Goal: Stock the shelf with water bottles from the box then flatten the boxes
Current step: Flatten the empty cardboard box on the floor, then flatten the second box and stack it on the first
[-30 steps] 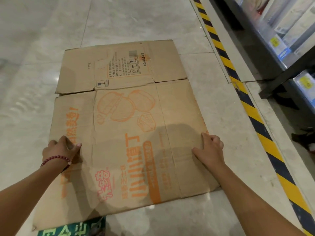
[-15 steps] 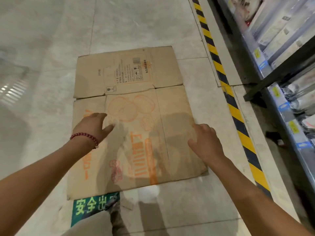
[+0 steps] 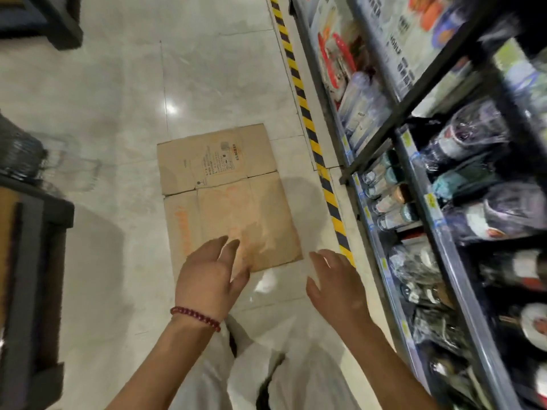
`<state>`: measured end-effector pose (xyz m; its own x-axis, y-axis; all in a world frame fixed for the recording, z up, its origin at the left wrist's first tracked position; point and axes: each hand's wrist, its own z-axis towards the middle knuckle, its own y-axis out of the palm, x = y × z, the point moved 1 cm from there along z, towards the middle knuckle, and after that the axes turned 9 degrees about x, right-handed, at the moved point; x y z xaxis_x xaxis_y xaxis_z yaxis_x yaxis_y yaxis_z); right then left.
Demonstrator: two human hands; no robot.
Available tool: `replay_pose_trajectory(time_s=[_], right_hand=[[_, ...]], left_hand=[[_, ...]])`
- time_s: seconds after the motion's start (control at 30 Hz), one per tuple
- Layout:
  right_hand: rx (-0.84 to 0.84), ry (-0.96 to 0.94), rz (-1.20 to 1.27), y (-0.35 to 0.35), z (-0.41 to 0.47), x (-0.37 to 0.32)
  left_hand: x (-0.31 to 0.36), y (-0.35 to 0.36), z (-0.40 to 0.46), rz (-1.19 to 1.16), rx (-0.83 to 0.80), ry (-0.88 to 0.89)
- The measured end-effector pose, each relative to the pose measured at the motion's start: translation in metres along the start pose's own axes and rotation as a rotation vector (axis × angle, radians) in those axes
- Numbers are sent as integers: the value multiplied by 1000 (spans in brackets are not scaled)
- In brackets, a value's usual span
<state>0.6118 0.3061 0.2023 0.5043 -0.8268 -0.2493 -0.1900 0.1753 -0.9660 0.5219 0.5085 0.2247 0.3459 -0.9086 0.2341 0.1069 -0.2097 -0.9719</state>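
- Where the frame meets its left edge, a dark grey fixture point(image 3: 32, 261) stands on the pale tiled floor point(image 3: 124, 84), with a blurred wire basket point(image 3: 26, 152) just beyond it.
- Left hand point(image 3: 211, 276), a red bead bracelet point(image 3: 195, 316) on its wrist, hangs in the air with fingers spread and relaxed, holding nothing; in the picture it overlaps the near edge of the cardboard.
- Flattened cardboard box point(image 3: 225, 190) lies flat on the floor in the middle, orange print on its near panel and a black-printed label on the far flap.
- Right hand point(image 3: 337, 285) is likewise open and loose, gripping nothing, just right of the cardboard's near corner.
- Yellow-and-black striped tape point(image 3: 307, 119) runs along the floor between the cardboard and the shelf.
- Metal shelf point(image 3: 420, 184) fills the right side, stocked with bottles point(image 3: 390, 196) and plastic-wrapped packs, blurred.
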Motion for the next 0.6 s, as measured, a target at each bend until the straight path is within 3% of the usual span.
replay_pose_trajectory(time_s=[0.23, 0.4, 0.6], right_hand=[[23, 92, 28, -104, -99, 17], [145, 238, 77, -143, -129, 37], [311, 593, 38, -168, -160, 54]], left_hand=[[99, -90, -44, -107, -54, 137], [150, -120, -45, -134, -81, 210], [190, -123, -17, -100, -182, 608]])
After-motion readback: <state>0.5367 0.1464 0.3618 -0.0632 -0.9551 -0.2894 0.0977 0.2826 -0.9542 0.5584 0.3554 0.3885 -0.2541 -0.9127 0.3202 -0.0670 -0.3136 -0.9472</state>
